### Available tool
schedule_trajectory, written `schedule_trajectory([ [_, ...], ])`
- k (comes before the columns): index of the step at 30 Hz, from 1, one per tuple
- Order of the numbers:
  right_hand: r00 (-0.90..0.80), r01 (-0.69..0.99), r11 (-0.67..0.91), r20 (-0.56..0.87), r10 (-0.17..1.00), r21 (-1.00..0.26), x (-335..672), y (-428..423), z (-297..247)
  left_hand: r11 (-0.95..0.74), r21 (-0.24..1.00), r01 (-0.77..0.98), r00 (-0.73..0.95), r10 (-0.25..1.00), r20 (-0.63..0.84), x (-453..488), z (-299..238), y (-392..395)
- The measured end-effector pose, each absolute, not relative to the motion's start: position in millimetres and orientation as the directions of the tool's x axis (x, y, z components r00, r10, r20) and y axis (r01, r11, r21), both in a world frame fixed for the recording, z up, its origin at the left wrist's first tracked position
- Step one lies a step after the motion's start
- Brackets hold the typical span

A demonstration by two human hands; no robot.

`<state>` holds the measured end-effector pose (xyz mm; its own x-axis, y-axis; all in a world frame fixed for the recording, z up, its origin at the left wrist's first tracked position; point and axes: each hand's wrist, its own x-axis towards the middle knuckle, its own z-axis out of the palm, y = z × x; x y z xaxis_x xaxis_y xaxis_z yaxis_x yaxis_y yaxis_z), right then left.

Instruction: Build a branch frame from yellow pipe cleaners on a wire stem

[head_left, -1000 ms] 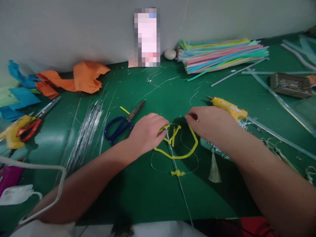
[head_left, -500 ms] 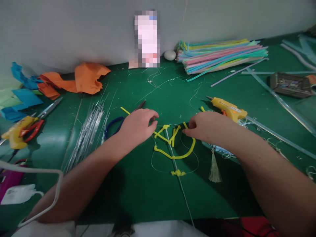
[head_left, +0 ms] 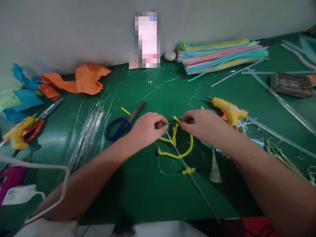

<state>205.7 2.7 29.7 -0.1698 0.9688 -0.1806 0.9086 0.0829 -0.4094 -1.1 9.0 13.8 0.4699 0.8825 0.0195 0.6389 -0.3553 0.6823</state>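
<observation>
My left hand (head_left: 151, 128) pinches the top of a wire frame with bent yellow pipe cleaners (head_left: 179, 155) on it. A thin wire ring and a long straight wire stem (head_left: 201, 195) belong to this frame, and a small yellow tuft (head_left: 189, 170) sits at the ring's lower edge. In my right hand (head_left: 197, 121), thumb and finger close on a short yellow pipe cleaner piece (head_left: 176, 119) near the frame's upper right. Blue-handled scissors (head_left: 120, 126) lie just left of my left hand. Next to my right hand rests a yellow glue gun (head_left: 229, 108).
A bundle of coloured pipe cleaners (head_left: 222, 57) lies at the back, near a phone (head_left: 147, 41) propped against the wall. Clear wires (head_left: 87, 131), orange paper (head_left: 89, 79) and a second glue gun (head_left: 18, 133) are on the left. A tassel (head_left: 214, 169) lies below my right forearm.
My left hand has moved right and closed on the frame's top. The frame has tilted, its stem's lower end swinging right. A yellow piece now sticks out from my right fingers.
</observation>
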Motion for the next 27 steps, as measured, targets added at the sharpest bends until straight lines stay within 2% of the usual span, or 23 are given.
schedule_trajectory([
  [3, -0.145, 0.834, 0.027, -0.171, 0.975, -0.552, 207.3, 4.1, 29.7, -0.147, 0.817, 0.558, 0.387, 0.917, -0.099, -3.6, 20.5, 11.5],
  [6, -0.141, 0.725, -0.051, -0.220, 0.965, -0.687, 210.9, 6.1, 27.9, -0.035, 0.870, 0.492, 0.326, 0.934, -0.146, -6.0, 26.1, 14.8],
  [9, -0.152, 0.662, -0.092, -0.253, 0.955, -0.744, 215.2, 7.1, 25.4, -0.030, 0.906, 0.422, 0.266, 0.960, -0.092, -9.3, 30.2, 18.1],
  [14, -0.268, 0.517, -0.037, -0.203, 0.942, -0.855, 218.3, 5.8, 22.2, -0.073, 0.951, 0.301, 0.094, 0.995, 0.046, -18.5, 34.9, 24.7],
  [20, -0.324, 0.316, -0.185, -0.289, 0.901, -0.931, 211.9, 4.5, 28.5, -0.132, 0.957, 0.259, -0.011, 0.990, 0.139, -26.9, 36.5, 30.4],
  [24, -0.341, 0.175, -0.224, -0.272, 0.900, -0.959, 211.5, 6.0, 29.9, -0.121, 0.968, 0.219, -0.049, 0.990, 0.135, -28.3, 34.5, 33.3],
  [27, -0.322, 0.141, -0.212, -0.247, 0.914, -0.967, 211.7, 6.9, 26.9, -0.078, 0.983, 0.166, -0.039, 0.996, 0.086, -28.1, 30.8, 35.2],
])
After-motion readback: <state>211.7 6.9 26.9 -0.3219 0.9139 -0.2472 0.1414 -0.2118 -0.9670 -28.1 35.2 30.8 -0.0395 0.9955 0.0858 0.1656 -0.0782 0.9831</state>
